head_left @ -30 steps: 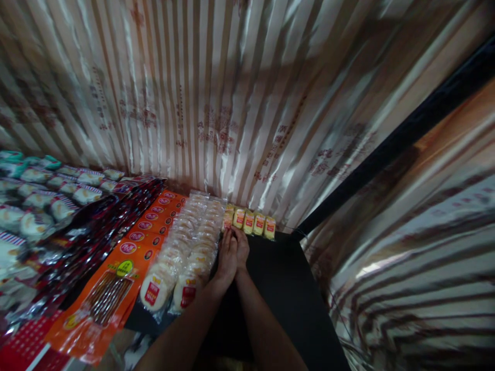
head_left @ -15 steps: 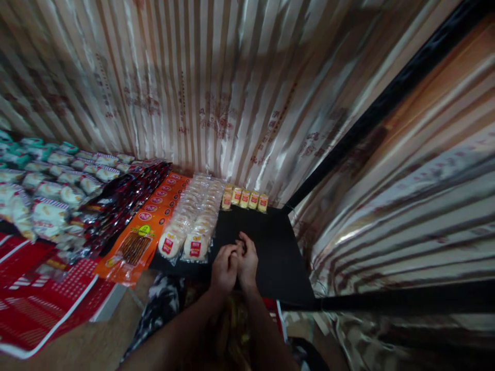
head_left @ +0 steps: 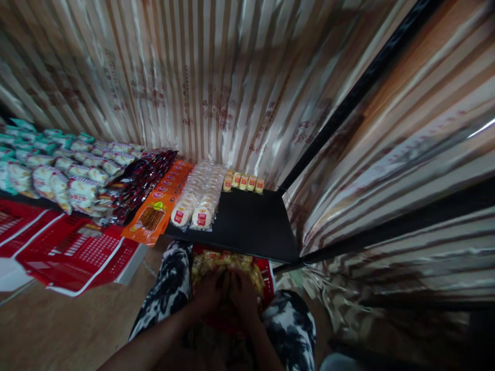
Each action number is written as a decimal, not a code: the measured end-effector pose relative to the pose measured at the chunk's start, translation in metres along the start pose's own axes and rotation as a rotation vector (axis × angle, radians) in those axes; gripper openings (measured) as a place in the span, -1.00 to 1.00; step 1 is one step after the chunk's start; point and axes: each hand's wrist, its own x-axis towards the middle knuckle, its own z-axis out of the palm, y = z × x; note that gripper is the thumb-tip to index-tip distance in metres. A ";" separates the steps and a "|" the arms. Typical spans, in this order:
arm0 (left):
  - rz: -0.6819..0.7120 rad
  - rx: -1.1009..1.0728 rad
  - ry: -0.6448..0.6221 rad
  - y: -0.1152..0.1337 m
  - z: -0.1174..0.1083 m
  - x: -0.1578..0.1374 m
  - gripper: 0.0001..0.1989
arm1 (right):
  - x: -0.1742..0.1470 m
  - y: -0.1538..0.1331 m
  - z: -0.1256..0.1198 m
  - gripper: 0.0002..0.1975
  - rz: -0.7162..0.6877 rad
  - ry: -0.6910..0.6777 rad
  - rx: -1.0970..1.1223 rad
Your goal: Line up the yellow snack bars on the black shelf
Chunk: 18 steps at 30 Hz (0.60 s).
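Both of my hands are down between my knees, in an open red box (head_left: 267, 273) filled with small yellow wrapped packets (head_left: 247, 265). My left hand (head_left: 211, 289) and my right hand (head_left: 242, 292) lie side by side among the packets. Shadow hides their fingers, so what they touch or hold cannot be made out. Above the box is a black shelf (head_left: 255, 221). Along its back stands a short row of yellow packets (head_left: 244, 182) with red labels. To their left, flat round white snacks (head_left: 201, 216) in clear wrappers form two rows.
Left along the shelf lie orange snack bags (head_left: 152, 219), dark red shiny packets (head_left: 141, 180) and many white-and-teal packets (head_left: 50, 178). Red cartons (head_left: 77, 252) sit below them. Striped plastic sheeting (head_left: 216, 77) hangs behind, and a black post (head_left: 340, 118) rises at the right.
My hands have moved from over the black shelf down and back into the red box. The view has tilted down, showing the box and my knees more fully.
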 end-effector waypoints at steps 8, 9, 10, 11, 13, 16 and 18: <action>-0.099 0.121 -0.011 0.012 -0.007 0.002 -0.70 | 0.038 -0.009 0.024 -0.64 0.008 -0.011 0.001; -0.095 0.123 -0.015 0.011 -0.007 0.001 -0.71 | 0.042 -0.010 0.027 -0.64 0.013 -0.003 0.017; -0.091 0.121 -0.016 0.010 -0.006 0.001 -0.72 | 0.045 -0.011 0.030 -0.64 0.017 0.008 0.032; -0.094 0.118 -0.017 0.008 -0.006 0.001 -0.72 | 0.046 -0.011 0.032 -0.63 0.022 0.019 0.044; -0.111 0.113 -0.008 0.004 -0.005 0.003 -0.70 | 0.046 -0.010 0.033 -0.62 0.034 0.038 0.055; -0.125 0.082 0.059 0.000 -0.005 0.008 -0.65 | 0.040 -0.009 0.028 -0.65 0.048 0.063 0.074; -0.121 0.048 0.158 0.000 -0.007 0.012 -0.61 | 0.034 -0.011 0.021 -0.69 0.063 0.077 0.106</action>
